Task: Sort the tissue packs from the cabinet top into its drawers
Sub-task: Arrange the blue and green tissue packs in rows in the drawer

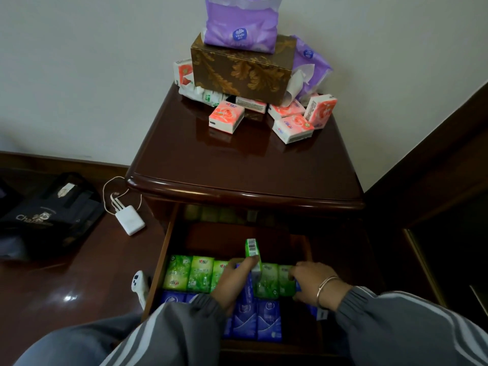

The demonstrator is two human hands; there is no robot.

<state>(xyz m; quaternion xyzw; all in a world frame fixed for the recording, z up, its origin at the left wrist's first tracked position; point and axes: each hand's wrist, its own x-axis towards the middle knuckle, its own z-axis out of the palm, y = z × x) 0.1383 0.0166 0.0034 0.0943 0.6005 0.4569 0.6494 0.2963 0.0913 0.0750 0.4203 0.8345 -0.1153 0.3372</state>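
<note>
Glossy dark wooden cabinet [237, 165]; top drawer [158, 260] open at 6 o'clock, lined with green and blue packs. Left hand [232, 281] pinches an upright green tissue pack [253, 250]. Right hand [309, 282], fingers curled onto green row packs [274, 282].

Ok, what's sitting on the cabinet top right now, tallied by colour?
Pink small packs: 6 visible
Purple large packs: 2
White-and-green pack: 1
Brown patterned box: 1
Total: 10; more may be hidden behind the box.
Not counted: green pack in the left hand, over the drawer.
</note>
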